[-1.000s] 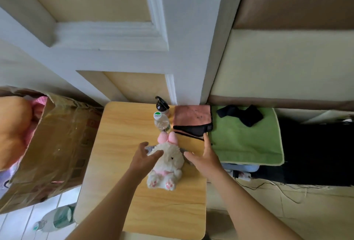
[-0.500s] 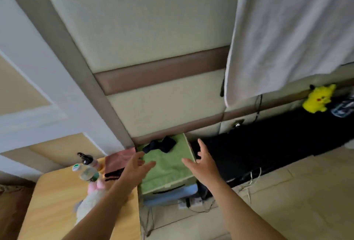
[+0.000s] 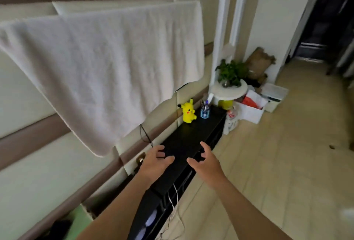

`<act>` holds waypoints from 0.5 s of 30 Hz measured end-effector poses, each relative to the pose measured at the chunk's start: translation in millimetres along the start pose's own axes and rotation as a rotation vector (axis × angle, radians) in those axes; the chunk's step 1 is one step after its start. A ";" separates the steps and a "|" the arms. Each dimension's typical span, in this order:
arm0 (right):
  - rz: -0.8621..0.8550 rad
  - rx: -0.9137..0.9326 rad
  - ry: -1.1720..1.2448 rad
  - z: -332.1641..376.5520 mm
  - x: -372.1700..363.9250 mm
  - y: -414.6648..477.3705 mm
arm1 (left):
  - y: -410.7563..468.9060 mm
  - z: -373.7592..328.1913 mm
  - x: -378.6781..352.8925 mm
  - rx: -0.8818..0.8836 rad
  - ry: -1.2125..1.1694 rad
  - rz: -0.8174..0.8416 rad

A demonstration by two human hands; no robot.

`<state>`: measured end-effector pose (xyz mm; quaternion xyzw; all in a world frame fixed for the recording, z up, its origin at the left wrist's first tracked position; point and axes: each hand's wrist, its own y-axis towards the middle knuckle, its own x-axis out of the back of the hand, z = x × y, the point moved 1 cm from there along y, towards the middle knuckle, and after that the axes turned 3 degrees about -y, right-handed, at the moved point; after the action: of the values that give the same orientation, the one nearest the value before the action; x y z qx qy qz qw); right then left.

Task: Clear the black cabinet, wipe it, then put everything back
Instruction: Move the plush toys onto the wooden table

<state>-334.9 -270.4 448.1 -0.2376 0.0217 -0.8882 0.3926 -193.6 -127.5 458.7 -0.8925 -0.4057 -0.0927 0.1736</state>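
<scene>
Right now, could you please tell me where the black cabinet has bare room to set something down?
The cabinet top is bare from the left hand and right hand up to the yellow toy. The far end is crowded: the toy and the pen cup stand side by side there.

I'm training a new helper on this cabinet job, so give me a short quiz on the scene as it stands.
1. Multiple choice: what stands beside the yellow toy on the cabinet? A) pen cup B) kettle C) lamp
2. True or false: the left hand grips the yellow toy.
3. Fill in: a white ____ hangs on the wall above the cabinet.
Key: 1 A; 2 false; 3 towel.
</scene>
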 end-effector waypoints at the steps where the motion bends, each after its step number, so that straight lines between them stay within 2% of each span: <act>1: -0.020 -0.006 0.009 -3.0 11.8 4.5 | 6.5 -9.4 -12.2 -0.016 0.007 0.023; 8: -0.073 -0.021 0.017 -16.4 49.3 46.6 | 68.0 -30.9 -52.2 -0.032 0.072 0.088; 15: -0.089 -0.050 -0.002 -16.8 68.3 148.0 | 171.9 -35.4 -70.0 0.014 0.063 0.097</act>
<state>-280.1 -423.4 427.6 -0.2491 0.0328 -0.9036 0.3468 -110.2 -294.5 429.6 -0.9066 -0.3569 -0.1095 0.1968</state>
